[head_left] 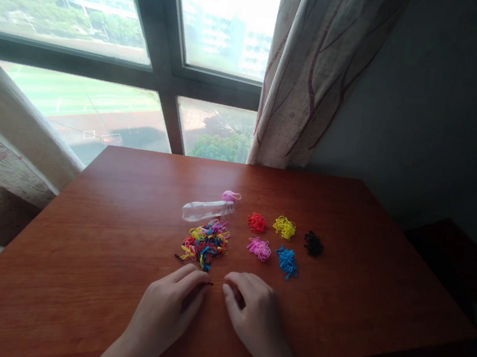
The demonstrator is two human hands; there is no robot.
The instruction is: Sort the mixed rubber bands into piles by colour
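At lower centre, the left hand [169, 307] pinches a black band [210, 283] between its fingers; the right hand [253, 312] curls nearly closed, any hold unclear. Mixed bands [206, 243] lie just above.

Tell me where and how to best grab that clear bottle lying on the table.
I'd grip the clear bottle around the left half of its body, coming from above and the left. It lies on its side, neck to the right, with the mixed pile close to its near side and a pink looped piece just beyond the neck, so the left end looks easiest.
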